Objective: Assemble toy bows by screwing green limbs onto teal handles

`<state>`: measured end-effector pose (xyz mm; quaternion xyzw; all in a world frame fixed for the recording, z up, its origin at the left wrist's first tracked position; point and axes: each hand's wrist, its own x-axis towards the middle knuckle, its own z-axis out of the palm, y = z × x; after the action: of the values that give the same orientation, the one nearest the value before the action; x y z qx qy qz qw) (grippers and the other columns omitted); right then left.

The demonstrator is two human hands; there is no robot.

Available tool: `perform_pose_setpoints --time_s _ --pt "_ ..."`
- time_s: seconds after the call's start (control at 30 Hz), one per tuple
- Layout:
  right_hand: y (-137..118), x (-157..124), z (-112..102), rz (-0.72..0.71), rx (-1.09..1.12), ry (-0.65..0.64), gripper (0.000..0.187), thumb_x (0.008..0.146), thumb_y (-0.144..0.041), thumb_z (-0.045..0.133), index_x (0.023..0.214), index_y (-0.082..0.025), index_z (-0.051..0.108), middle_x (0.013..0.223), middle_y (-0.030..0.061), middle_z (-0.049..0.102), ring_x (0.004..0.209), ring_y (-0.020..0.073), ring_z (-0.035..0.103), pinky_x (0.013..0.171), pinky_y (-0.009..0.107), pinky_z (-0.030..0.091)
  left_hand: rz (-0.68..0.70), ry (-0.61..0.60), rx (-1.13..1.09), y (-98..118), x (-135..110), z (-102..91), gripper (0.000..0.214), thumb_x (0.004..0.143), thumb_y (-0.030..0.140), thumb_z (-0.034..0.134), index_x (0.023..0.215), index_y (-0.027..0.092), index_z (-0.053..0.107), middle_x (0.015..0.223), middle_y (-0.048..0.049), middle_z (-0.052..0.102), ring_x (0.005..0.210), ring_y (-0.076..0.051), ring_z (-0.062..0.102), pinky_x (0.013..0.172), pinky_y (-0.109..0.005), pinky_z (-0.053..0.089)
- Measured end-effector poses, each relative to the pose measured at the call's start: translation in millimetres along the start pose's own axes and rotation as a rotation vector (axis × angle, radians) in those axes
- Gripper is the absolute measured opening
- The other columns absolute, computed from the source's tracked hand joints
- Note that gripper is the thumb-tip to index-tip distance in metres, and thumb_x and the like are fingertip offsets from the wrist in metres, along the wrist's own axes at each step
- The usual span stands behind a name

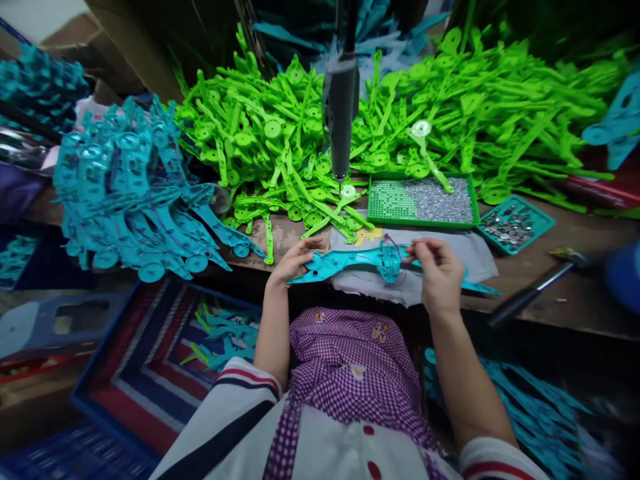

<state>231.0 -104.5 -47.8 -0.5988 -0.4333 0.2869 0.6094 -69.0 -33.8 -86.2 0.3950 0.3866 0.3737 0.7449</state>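
Note:
My left hand [294, 261] grips the rounded left end of a long teal plastic part [350, 261] that lies across a grey cloth [473, 257] at the table's front edge. My right hand [437, 273] is closed in a pinch at the part's middle, on thin wires there. A grey powered screwdriver [341, 113] hangs tip-down just beyond the part.
A large heap of green plastic parts [450, 107] covers the back of the table. Stacked teal parts [130, 193] stand at the left. A green tray of screws [423, 200] and a teal tray of small metal pieces [515, 227] sit right of centre. A hammer [535, 290] lies at the right.

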Motion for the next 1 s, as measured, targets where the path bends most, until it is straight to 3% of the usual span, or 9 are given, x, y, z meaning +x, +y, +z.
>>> perform_pose_setpoints --time_s 0.13,0.2,0.37,0.53,0.6,0.67,0.8,0.87,1.0 --pt "-2 11 -29 -0.066 0.301 0.519 0.011 0.079 -0.027 0.066 0.088 -0.023 0.061 0.076 -0.0041 0.059 0.064 0.0107 0.061 0.056 0.024 0.051 0.013 -0.035 0.144 7 6 -8.7 0.045 0.074 0.033 0.081 0.114 0.018 0.069 0.114 -0.0097 0.070 0.087 -0.016 0.066 0.074 -0.026 0.050" --pt "3 12 -42 -0.103 0.284 0.589 0.013 0.075 -0.023 0.068 0.086 -0.023 0.061 0.076 -0.0043 0.060 0.064 0.0111 0.061 0.060 0.026 0.054 0.014 -0.084 0.232 11 11 -9.6 0.041 0.077 0.036 0.079 0.112 0.017 0.070 0.110 -0.0090 0.071 0.076 -0.012 0.062 0.068 -0.023 0.047" --pt "14 11 -37 0.064 0.114 0.156 0.020 0.075 -0.031 0.073 0.088 -0.019 0.064 0.074 -0.0001 0.068 0.068 0.0162 0.068 0.074 0.035 0.059 0.094 -0.092 0.472 18 28 1.4 0.030 0.076 0.029 0.074 0.103 0.016 0.073 0.101 -0.0065 0.072 0.080 -0.013 0.059 0.070 -0.023 0.045" --pt "-1 33 4 -0.068 0.055 -0.125 0.019 0.085 -0.036 0.064 0.096 -0.022 0.058 0.090 0.0038 0.071 0.085 0.0185 0.071 0.086 0.040 0.059 0.089 -0.098 0.554 20 33 8.7 0.026 0.073 0.025 0.070 0.096 0.015 0.075 0.094 -0.0056 0.072 0.072 -0.013 0.056 0.065 -0.025 0.043" --pt "-6 46 9 -0.160 0.025 0.035 0.015 0.090 -0.034 0.052 0.099 -0.022 0.054 0.093 0.0053 0.067 0.089 0.0188 0.070 0.085 0.041 0.059 0.100 -0.081 0.578 20 32 7.7 0.024 0.073 0.025 0.070 0.094 0.015 0.075 0.095 -0.0061 0.072 0.076 -0.015 0.059 0.069 -0.026 0.044" --pt "-9 52 -2 -0.242 -0.005 0.354 0.013 0.091 -0.029 0.041 0.098 -0.022 0.049 0.094 0.0077 0.063 0.093 0.0199 0.069 0.083 0.041 0.058 0.089 -0.067 0.611 19 31 5.5 0.026 0.073 0.025 0.068 0.095 0.015 0.076 0.097 -0.0069 0.074 0.077 -0.016 0.060 0.072 -0.027 0.045" --pt "1 26 -56 -0.349 -0.104 0.861 0.016 0.079 -0.022 0.044 0.094 -0.025 0.041 0.086 0.0049 0.054 0.080 0.0206 0.067 0.072 0.040 0.057 0.099 -0.036 0.682 17 34 -1.0 0.027 0.075 0.026 0.065 0.097 0.015 0.076 0.099 -0.0081 0.075 0.086 -0.020 0.064 0.078 -0.030 0.048" --pt "11 0 -84 -0.349 -0.191 0.897 0.024 0.074 -0.024 0.052 0.096 -0.025 0.043 0.088 0.0038 0.055 0.071 0.0207 0.066 0.067 0.041 0.057 0.101 -0.030 0.716 19 37 -4.4 0.027 0.076 0.026 0.062 0.098 0.015 0.075 0.097 -0.0078 0.074 0.084 -0.020 0.064 0.079 -0.032 0.048" --pt "31 -39 -119 -0.116 -0.420 0.688 0.026 0.074 -0.031 0.064 0.096 -0.022 0.053 0.088 0.0083 0.065 0.075 0.0273 0.072 0.073 0.045 0.058 0.171 0.017 0.873 29 35 2.4 0.026 0.082 0.024 0.058 0.101 0.017 0.074 0.099 -0.0083 0.072 0.089 -0.023 0.062 0.087 -0.037 0.048"
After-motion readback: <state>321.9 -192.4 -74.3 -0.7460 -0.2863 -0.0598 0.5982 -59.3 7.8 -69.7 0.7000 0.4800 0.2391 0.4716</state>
